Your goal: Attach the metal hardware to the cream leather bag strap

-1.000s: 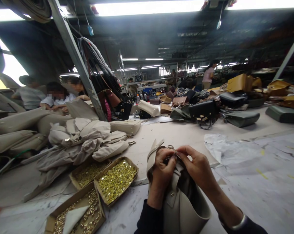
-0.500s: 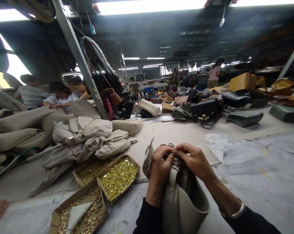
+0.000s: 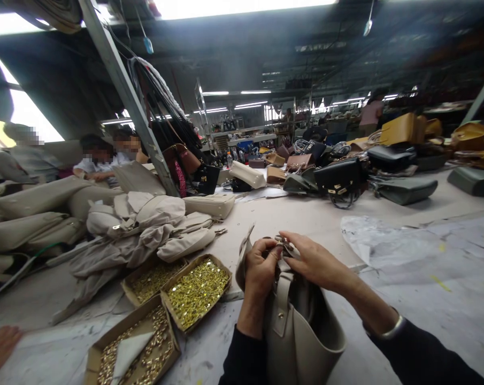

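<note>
A grey-beige handbag (image 3: 306,337) stands upright in front of me with its top gaping. My left hand (image 3: 262,264) is closed on the strap (image 3: 282,262) near the bag's upper rim, thumb and fingers pinching it. My right hand (image 3: 312,259) lies against the same strap, its fingers partly bent and the index finger stretched out over the top; whether it grips anything small is hidden. On the near strap tab a small gold stud (image 3: 281,315) shows.
Left of the bag sit cardboard trays: one of gold screws (image 3: 196,291), one of gold studs (image 3: 133,342). Beige bags (image 3: 145,214) are heaped behind them. Finished bags (image 3: 338,179) lie at the back. A co-worker's hand (image 3: 3,342) is at the left edge.
My right hand has loosened from a fingertip pinch; its fingers now spread more over the strap. My left hand keeps its hold. The co-worker's hand has come slightly further into view.
</note>
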The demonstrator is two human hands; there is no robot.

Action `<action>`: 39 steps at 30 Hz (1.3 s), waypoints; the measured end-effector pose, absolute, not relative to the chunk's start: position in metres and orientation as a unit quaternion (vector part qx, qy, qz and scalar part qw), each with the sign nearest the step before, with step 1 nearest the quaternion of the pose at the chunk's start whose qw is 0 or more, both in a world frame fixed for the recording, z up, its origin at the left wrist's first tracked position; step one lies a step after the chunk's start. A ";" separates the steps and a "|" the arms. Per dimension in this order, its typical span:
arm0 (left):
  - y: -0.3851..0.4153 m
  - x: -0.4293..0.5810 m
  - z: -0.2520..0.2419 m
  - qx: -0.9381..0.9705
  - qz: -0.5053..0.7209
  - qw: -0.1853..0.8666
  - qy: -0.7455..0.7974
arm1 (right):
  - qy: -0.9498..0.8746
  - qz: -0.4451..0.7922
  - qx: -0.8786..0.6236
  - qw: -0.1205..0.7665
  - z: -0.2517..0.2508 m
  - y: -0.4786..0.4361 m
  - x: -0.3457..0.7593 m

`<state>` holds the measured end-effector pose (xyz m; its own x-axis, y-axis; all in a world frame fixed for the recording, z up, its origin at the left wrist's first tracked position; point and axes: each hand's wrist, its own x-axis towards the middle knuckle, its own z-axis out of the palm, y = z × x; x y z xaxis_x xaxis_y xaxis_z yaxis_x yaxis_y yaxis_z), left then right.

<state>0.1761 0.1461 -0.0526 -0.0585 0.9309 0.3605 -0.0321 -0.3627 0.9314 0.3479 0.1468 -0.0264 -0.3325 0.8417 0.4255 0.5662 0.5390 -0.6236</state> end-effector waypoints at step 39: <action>0.136 0.202 -0.053 0.446 0.616 0.434 0.483 | -0.801 0.058 -0.404 0.438 -0.056 0.152 0.366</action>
<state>0.2021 0.1356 -0.0533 -0.2258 0.9654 0.1304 -0.1040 -0.1570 0.9821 0.3662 0.1523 -0.0563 -0.2910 0.6972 0.6552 0.5965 0.6676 -0.4455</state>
